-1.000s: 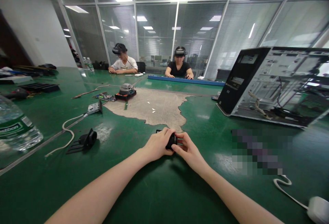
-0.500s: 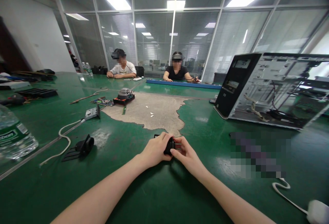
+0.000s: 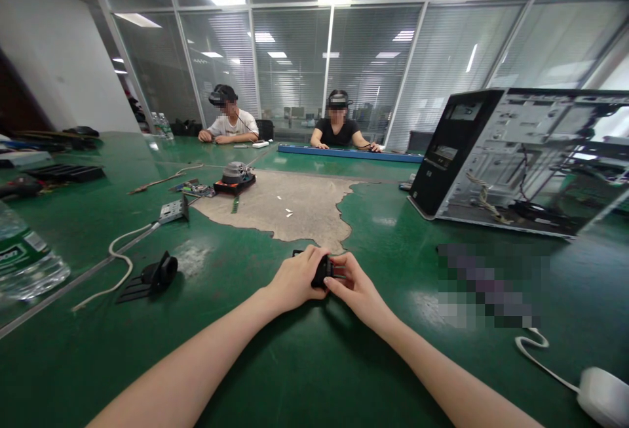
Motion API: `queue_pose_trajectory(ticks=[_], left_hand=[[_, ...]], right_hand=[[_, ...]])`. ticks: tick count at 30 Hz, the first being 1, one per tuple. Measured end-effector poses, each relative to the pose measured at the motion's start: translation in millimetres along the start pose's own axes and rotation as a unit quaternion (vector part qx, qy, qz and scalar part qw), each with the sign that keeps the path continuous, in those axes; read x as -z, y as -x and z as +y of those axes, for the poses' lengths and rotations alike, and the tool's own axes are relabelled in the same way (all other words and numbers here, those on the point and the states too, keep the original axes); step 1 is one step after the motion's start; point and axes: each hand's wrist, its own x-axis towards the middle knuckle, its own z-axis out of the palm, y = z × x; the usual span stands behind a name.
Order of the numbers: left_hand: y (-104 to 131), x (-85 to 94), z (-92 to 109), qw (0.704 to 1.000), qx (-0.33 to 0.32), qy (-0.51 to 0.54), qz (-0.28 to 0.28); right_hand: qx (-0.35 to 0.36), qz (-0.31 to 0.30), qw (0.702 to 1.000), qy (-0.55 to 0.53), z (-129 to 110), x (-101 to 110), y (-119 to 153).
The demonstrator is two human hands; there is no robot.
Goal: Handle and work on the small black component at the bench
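Note:
A small black part (image 3: 322,272) is held between both hands near the middle of the green table. My left hand (image 3: 297,277) wraps round its left side, and a dark piece sticks out beyond the fingers. From the right, my right hand (image 3: 354,282) grips it with thumb and fingers, and a thin metallic piece shows between them. The fingers hide most of the part's shape. Left of the hands lies a black slotted bracket with a round piece (image 3: 156,275).
A large bottle (image 3: 28,254) stands at the left. An open computer case (image 3: 501,172) stands at the right. A motor-like unit (image 3: 236,177) sits on the bare tabletop patch (image 3: 309,208). A white cable (image 3: 120,251) lies left. Two people (image 3: 230,120) sit across the table.
The whole view has shifted slightly, with the scene a little higher in the picture. Both hands keep their hold on the black part. The person opposite in black has moved a hand slightly.

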Motion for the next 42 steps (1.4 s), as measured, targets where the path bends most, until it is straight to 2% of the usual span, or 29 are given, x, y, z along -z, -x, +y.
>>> queue_pose_trajectory(ticks=[11,18,28,34,42], left_hand=[[0.5,0.0,0.1,1.000,-0.011,0.016,0.013],[0.2,-1.4,-1.7,1.000,-0.003,0.012,0.014],[0.9,-1.2,-2.2,1.000,-0.009,0.016,0.021],[1.1,-0.7,-2.8,1.000,-0.009,0.011,0.018],[1.6,-0.9,-3.4,0.999,-0.025,0.010,0.023]], right_hand=[[-0.010,0.017,1.000,0.002,5.6,-0.3,-3.3],[0.007,-0.012,1.000,0.004,2.5,1.6,-0.5],[-0.004,0.014,1.000,0.008,7.3,-0.5,-4.0],[-0.008,-0.001,1.000,0.016,4.3,-0.3,-3.4],[0.004,0.008,1.000,0.006,5.8,-1.5,-2.3]])
